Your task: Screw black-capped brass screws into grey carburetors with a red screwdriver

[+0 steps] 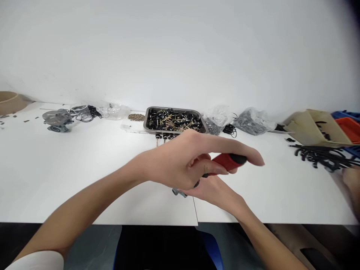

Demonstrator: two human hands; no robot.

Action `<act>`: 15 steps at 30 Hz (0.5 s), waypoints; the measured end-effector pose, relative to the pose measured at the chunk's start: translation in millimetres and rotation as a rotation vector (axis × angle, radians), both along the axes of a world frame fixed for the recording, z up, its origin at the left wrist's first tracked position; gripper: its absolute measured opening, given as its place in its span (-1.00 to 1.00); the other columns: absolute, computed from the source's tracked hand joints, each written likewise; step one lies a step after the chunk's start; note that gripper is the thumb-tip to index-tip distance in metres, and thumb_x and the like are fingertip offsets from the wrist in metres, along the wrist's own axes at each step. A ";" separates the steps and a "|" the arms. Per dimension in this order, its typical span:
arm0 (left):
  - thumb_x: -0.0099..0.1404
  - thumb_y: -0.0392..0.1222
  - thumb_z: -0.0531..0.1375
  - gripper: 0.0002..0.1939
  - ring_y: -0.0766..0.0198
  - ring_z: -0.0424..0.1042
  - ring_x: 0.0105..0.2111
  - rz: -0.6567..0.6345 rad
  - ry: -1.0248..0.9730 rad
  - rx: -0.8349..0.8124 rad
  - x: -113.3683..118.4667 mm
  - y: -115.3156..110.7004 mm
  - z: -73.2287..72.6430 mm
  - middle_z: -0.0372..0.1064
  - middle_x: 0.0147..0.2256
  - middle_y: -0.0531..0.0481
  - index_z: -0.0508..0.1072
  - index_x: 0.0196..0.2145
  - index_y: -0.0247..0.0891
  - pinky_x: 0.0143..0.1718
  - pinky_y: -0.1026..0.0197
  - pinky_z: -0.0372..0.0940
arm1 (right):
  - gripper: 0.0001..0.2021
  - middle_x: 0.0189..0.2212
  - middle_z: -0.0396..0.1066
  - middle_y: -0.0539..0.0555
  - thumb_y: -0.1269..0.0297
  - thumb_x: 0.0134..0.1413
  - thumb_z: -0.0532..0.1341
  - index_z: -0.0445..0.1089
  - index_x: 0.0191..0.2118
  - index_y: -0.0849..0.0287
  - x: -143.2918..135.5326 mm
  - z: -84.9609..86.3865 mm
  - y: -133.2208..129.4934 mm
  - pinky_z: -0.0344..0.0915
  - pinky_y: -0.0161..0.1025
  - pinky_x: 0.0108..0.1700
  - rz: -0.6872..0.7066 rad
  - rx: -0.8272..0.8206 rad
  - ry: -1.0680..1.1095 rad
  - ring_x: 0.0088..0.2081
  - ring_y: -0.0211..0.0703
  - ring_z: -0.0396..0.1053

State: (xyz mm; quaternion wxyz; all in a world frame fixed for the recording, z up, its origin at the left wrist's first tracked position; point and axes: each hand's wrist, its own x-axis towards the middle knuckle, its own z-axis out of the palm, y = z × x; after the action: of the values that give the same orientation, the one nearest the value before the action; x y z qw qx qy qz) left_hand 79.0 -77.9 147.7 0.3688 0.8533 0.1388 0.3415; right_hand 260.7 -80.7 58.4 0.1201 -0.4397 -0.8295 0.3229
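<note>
The left hand (176, 161) closes its fingers around a red-and-black tool handle (225, 162), held above the near part of the white desk (126, 206), in front of a metal tray (145, 122) of small black and brass-coloured parts. Its thumb lies along the near side of the handle, while the index finger arches over it and reaches past the black end. The right hand (215, 192) comes in underneath from the right, close against the left; its fingertips are hidden, so whether they grip anything cannot be told. A small grey part (179, 193) shows beside them, partly covered. The handle looks stiff, fairly light and probably moulded in plastic or rubber, so it should be neither fragile nor very slippery; the thick red middle seems the best place to hold it. Its long axis slants across the view, with the black butt pointing to the upper right and the other end running down to the left, into the hands; the working tip is hidden. Farther back on the desk are a grey casting (57, 119) at left and clear plastic bags (115, 111) beside the tray. Black hoses (323, 155) lie at right, near another person's hand (352, 182).
</note>
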 end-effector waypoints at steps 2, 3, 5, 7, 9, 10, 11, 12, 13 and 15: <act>0.33 -0.50 -0.03 -0.59 0.32 0.50 -0.09 -0.039 0.023 -0.009 -3.1 1.5 1.7 0.49 -0.06 -0.01 0.45 0.00 -0.24 -0.17 0.37 0.48 | -0.69 -0.19 0.41 0.07 0.24 0.03 0.29 0.44 -0.06 0.04 -0.1 -1.3 0.9 0.37 -0.14 -0.18 -0.002 0.000 -0.022 -0.12 0.01 0.37; 0.33 -0.49 -0.02 -0.58 0.32 0.50 -0.10 -0.049 0.028 -0.024 -6.0 2.7 2.8 0.49 -0.05 0.00 0.45 0.00 -0.21 -0.19 0.37 0.48 | -0.70 -0.19 0.40 0.07 0.23 0.03 0.30 0.44 -0.06 0.05 0.1 -2.3 0.9 0.37 -0.14 -0.18 -0.008 0.008 -0.033 -0.13 0.01 0.37; 0.33 -0.48 0.02 -0.61 0.30 0.51 -0.14 -0.049 0.016 -0.054 -14.5 4.6 6.1 0.48 -0.06 0.01 0.47 -0.04 -0.16 -0.33 0.37 0.48 | -0.72 -0.17 0.37 0.07 0.20 0.01 0.32 0.42 -0.12 0.06 2.4 -3.9 0.2 0.36 -0.16 -0.19 -0.019 0.025 -0.052 -0.17 -0.05 0.37; 0.33 -0.47 0.06 -0.67 0.29 0.52 -0.20 -0.018 -0.057 -0.059 -25.9 3.6 12.4 0.49 -0.12 0.00 0.49 -0.08 -0.18 -0.49 0.36 0.43 | -0.74 -0.14 0.33 0.04 0.16 0.03 0.32 0.39 -0.14 0.05 8.5 -3.5 -1.4 0.35 -0.20 -0.19 -0.011 0.038 -0.070 -0.21 -0.14 0.36; 0.33 -0.47 0.11 -0.73 0.27 0.52 -0.26 0.043 -0.183 -0.023 -38.0 -1.0 21.4 0.48 -0.19 -0.02 0.48 -0.07 -0.29 -0.59 0.34 0.37 | -0.76 -0.12 0.30 0.01 0.15 0.10 0.29 0.37 -0.10 0.01 19.9 -0.6 -2.4 0.34 -0.25 -0.21 0.029 0.052 -0.108 -0.24 -0.21 0.35; 0.33 -0.46 0.13 -0.74 0.27 0.52 -0.28 0.089 -0.241 0.009 -43.6 -4.4 26.6 0.47 -0.21 -0.02 0.46 -0.06 -0.35 -0.61 0.33 0.35 | -0.78 -0.12 0.29 0.00 0.16 0.15 0.26 0.37 -0.08 -0.02 27.8 1.3 -2.2 0.33 -0.26 -0.22 0.055 0.066 -0.132 -0.26 -0.22 0.35; 0.32 -0.45 0.15 -0.75 0.27 0.52 -0.29 0.143 -0.279 0.047 -48.7 -8.3 31.8 0.46 -0.22 -0.02 0.45 -0.04 -0.40 -0.61 0.33 0.35 | -0.79 -0.11 0.29 0.00 0.16 0.19 0.23 0.36 -0.06 -0.04 37.2 3.2 -1.4 0.32 -0.26 -0.23 0.077 0.086 -0.157 -0.26 -0.22 0.36; 0.31 -0.44 0.17 -0.75 0.28 0.52 -0.30 0.201 -0.292 0.087 -53.1 -12.3 36.8 0.46 -0.23 0.00 0.44 -0.04 -0.42 -0.60 0.34 0.35 | -0.79 -0.09 0.30 0.01 0.17 0.22 0.20 0.35 -0.04 -0.05 47.9 4.6 0.4 0.31 -0.25 -0.22 0.087 0.115 -0.178 -0.26 -0.21 0.37; 0.30 -0.43 0.19 -0.74 0.29 0.52 -0.30 0.257 -0.282 0.127 -56.8 -16.2 41.4 0.46 -0.23 0.03 0.44 -0.05 -0.43 -0.59 0.35 0.35 | -0.78 -0.06 0.31 0.02 0.17 0.24 0.18 0.35 -0.01 -0.06 60.0 5.6 3.1 0.32 -0.24 -0.20 0.088 0.152 -0.183 -0.23 -0.19 0.38; 0.27 -0.40 0.21 -0.75 0.32 0.53 -0.29 0.346 -0.238 0.192 -62.4 -23.2 48.8 0.46 -0.26 0.10 0.45 -0.07 -0.41 -0.54 0.37 0.37 | -0.76 -0.01 0.32 0.06 0.13 0.25 0.17 0.34 0.02 -0.06 87.9 5.7 11.9 0.33 -0.23 -0.14 0.048 0.243 -0.172 -0.15 -0.13 0.40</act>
State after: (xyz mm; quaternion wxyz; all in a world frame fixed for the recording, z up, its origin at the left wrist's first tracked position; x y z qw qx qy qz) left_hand 16.5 -101.1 196.5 0.2357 0.8015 0.2056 0.5096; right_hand 348.7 -68.8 64.1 0.0930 -0.4279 -0.8799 0.1842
